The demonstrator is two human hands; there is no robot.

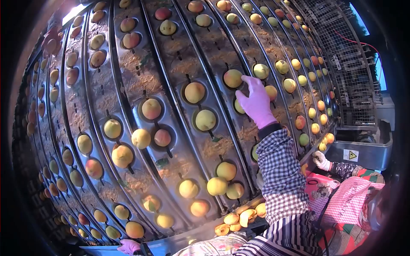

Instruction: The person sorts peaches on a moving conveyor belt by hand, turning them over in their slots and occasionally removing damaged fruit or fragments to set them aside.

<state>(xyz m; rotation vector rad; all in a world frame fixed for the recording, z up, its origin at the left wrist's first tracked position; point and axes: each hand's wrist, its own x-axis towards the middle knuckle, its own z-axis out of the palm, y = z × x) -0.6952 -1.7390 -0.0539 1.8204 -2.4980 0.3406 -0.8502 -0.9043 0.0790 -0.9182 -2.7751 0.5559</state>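
My right hand (255,101), in a purple glove, reaches over the metal conveyor tray (179,162) with thumb and forefinger apart. Its fingertips are right at the edge of a yellow-red peach (233,78) lying in a cup. Partly under the hand sits another peach (239,106), and one more peach (270,92) shows just beside the wrist. At the lower edge of the view my left hand (129,246), also gloved in purple, is by the tray's near rim, below a large peach (135,229); its fingers are mostly hidden.
Peach halves and pieces (232,219) lie along the near ledge. One loose peach (141,138) rests on a bar between cups. At right a co-worker's gloved hand (321,161) is near the tray end, by a metal box (371,149) with a warning label. A wire guard (341,59) stands behind.
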